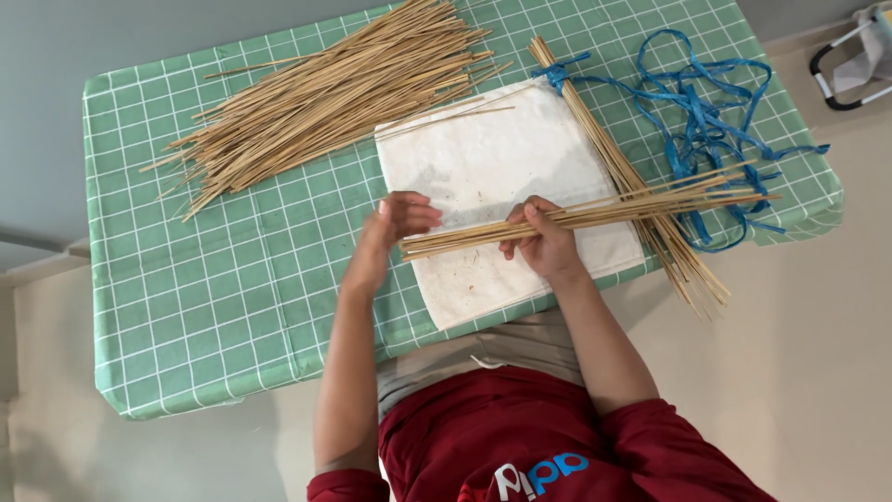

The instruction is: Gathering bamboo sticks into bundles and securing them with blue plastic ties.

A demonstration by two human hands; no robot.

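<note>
Hiding part of the stick bundle [595,216], right hand [544,244] grips it.

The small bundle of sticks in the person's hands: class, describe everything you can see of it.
The small bundle of sticks is a handful of thin, straight, pale tan sticks, like bamboo or reed. It lies nearly level over the white cloth, tilted slightly up to the right, its far ends fanning out over the blue cord. The right hand grips it near the middle; the left hand presses flat against its end.
</note>
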